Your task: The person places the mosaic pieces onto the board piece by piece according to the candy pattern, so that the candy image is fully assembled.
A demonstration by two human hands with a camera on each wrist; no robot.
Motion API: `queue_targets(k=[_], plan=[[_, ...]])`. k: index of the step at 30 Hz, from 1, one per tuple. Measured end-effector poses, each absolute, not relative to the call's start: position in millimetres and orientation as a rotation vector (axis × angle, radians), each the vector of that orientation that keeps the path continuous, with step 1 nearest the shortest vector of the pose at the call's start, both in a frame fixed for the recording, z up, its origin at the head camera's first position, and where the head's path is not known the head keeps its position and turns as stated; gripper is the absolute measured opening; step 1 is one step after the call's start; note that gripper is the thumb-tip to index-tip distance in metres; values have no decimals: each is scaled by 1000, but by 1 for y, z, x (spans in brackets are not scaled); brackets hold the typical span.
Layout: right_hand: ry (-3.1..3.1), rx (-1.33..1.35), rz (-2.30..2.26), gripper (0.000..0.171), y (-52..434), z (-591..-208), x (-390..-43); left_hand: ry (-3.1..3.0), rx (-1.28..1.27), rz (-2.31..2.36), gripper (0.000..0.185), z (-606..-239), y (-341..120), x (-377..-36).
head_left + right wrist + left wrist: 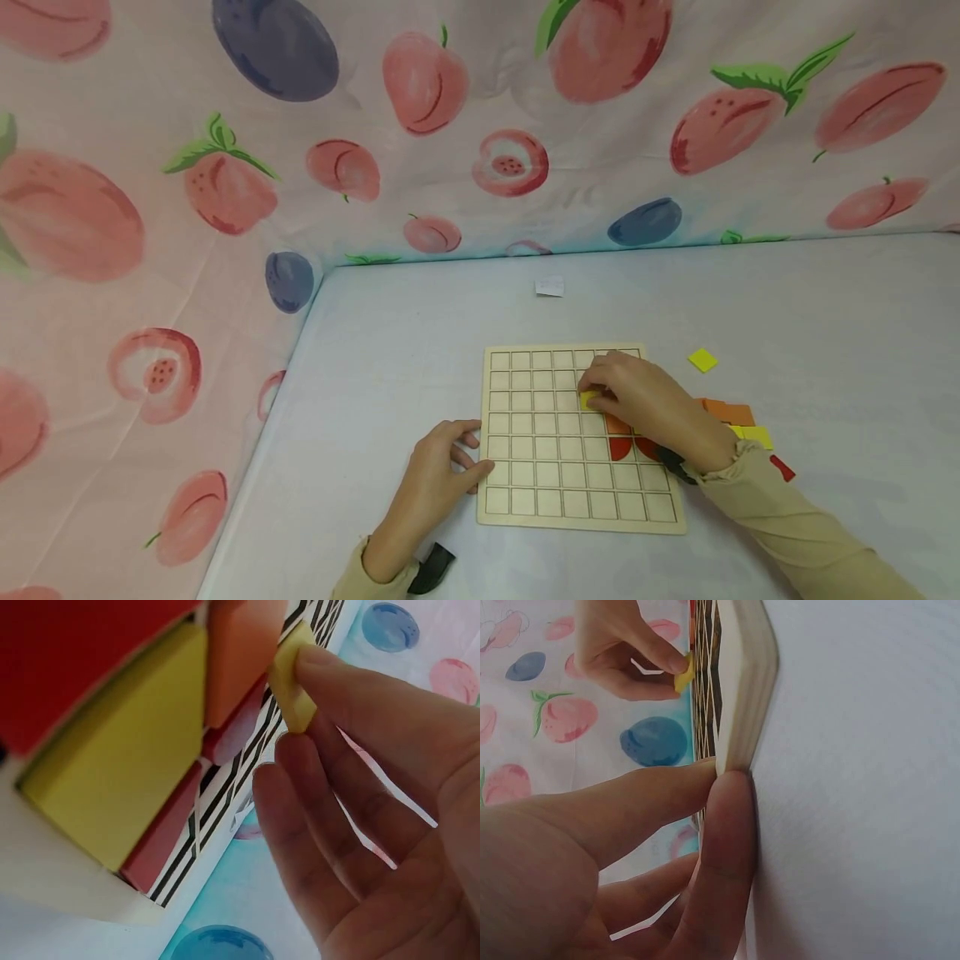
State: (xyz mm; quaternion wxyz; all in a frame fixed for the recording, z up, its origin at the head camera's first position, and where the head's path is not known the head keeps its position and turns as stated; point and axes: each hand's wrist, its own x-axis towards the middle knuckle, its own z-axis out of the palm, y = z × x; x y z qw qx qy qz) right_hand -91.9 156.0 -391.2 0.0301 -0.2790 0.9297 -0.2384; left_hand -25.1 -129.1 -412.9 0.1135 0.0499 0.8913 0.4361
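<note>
While the left hand (438,479) rests at the lower centre-left of the head view, its fingers lie against the left edge of the wooden grid board (558,487); the left wrist view shows thumb and forefinger straight, pressed on the board's corner, curled round nothing. Judgement: this bracing keeps the board from sliding on the pale bench (825,333) while a piece is seated.

Centre of the head view: the board lies flat, most cells bare. A few cells toward its right side carry pieces, an orange piece (617,425) and red pieces (619,448) just below it, partly hidden under the right hand.

Right hand (645,400) reaches over the board's upper right part. Its grip is closed on a small yellow square tile (588,400), pinched between thumb and fingertip. The right wrist view shows the tile (291,675) held edge-on, tilted, just against the grid lines beside the orange piece. Judgement: the tilt suits dropping one edge into a cell first. Whether it already touches the board, I cannot tell.

Right of the board: one loose yellow tile (702,360) lies apart on the bench; a small pile of spare pieces (738,417), orange, yellow and red, sits near the right wrist, within easy reach.

Upper frame: fruit-print cloth (420,125) backs the bench.
</note>
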Motion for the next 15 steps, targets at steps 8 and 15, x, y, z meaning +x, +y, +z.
queue_targets(k=[8,15], plan=[[2868,-870,-725,15,157,-396,-92,2611,141,1282,48,-414,-130,-26],[2862,-857,-708,15,156,-396,-93,2595,138,1295,49,-415,-130,-25]])
